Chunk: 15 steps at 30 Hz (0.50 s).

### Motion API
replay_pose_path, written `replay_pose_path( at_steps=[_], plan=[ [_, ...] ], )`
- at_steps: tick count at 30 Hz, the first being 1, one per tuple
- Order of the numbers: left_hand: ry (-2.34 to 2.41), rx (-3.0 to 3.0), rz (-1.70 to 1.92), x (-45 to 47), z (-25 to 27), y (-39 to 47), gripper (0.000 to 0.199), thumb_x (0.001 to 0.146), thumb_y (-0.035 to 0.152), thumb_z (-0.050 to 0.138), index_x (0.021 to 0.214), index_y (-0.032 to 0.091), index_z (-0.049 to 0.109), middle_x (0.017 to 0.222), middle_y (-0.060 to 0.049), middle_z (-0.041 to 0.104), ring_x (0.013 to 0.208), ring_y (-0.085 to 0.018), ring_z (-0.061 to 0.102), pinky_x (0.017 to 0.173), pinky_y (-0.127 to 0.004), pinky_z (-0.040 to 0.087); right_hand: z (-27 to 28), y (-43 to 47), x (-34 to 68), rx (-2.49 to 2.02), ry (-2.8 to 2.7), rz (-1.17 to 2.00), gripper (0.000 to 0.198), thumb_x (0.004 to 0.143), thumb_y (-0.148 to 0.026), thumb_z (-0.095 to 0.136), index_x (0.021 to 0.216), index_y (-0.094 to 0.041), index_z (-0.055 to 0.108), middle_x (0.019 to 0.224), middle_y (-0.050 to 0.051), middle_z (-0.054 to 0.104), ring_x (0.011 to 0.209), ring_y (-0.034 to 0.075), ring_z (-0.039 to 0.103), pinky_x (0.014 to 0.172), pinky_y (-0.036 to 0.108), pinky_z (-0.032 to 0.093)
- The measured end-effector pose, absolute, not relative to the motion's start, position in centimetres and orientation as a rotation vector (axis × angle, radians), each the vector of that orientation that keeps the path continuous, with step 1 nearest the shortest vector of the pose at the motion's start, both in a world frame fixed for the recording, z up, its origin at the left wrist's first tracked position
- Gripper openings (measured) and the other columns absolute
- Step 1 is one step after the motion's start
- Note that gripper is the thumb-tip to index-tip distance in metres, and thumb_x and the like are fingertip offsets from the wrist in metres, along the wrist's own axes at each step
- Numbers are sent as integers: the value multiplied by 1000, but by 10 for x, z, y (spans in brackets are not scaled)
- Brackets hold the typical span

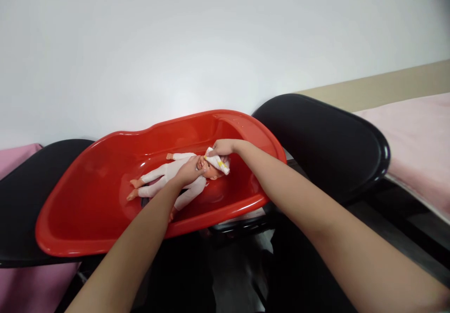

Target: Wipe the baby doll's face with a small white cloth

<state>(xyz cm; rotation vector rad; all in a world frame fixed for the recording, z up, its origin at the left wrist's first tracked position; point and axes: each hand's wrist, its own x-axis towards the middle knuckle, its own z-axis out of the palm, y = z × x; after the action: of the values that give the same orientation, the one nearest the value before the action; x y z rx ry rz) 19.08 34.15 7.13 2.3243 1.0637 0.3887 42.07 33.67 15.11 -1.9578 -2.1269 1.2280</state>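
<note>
A baby doll with a white cloth body lies on its back in a red baby bathtub, its head to the right and its bare feet to the left. My left hand rests at the doll's chin and neck, fingers closed around the jaw. Against the doll's forehead, my right hand grips a small white washcloth with yellow marks. The cloth covers the top of the head and part of the face. Something dark, partly hidden, lies beneath the doll's legs.
Black rounded surfaces, one on the left and one on the right, flank the tub. A pink covering is at the far right, with pink fabric at lower left. Behind stands a pale wall.
</note>
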Motion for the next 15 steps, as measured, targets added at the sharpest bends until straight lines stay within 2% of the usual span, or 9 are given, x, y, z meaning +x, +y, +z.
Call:
replay_pose_path(
  at_steps=[2,4,7,10,13,15],
  plan=[
    [1066,2375,374,192,72,342,23,98,37,67,114,22,65,126,-12,74,118,-30,68,106,-39,56,145,336,419,-1944,-2101,1506,50,101,-58,73,101,-8,78,90,15,83,82,25,80,74,30,64],
    [1088,2405,351,194,73,343,21,96,33,68,113,22,65,124,-12,75,117,-30,69,105,-39,56,141,337,420,-1917,-2122,1594,58,92,-68,80,95,-10,78,83,14,82,82,27,81,76,31,65],
    [1117,2371,330,195,75,341,21,96,33,67,114,22,66,120,-11,76,113,-30,72,99,-38,59,142,341,424,-1866,-2093,1369,57,92,-69,79,92,-12,78,86,14,83,84,26,81,77,30,65],
    [1103,2337,358,195,76,339,25,98,36,66,118,20,66,124,-12,76,111,-29,73,98,-37,60,145,344,427,-1830,-2020,1192,44,102,-55,72,95,-12,77,98,15,84,87,24,81,78,28,64],
    [1081,2381,381,194,76,339,26,98,34,67,120,19,68,125,-12,76,113,-28,72,100,-36,58,141,344,425,-1850,-2009,1461,42,105,-51,70,98,-9,75,95,16,83,83,24,81,77,30,65],
    [1057,2394,394,194,77,340,25,98,32,68,119,19,68,123,-11,76,114,-27,71,100,-34,57,137,343,422,-1853,-2039,1731,48,99,-55,77,100,-8,75,89,15,82,80,24,81,76,31,65]
  ],
)
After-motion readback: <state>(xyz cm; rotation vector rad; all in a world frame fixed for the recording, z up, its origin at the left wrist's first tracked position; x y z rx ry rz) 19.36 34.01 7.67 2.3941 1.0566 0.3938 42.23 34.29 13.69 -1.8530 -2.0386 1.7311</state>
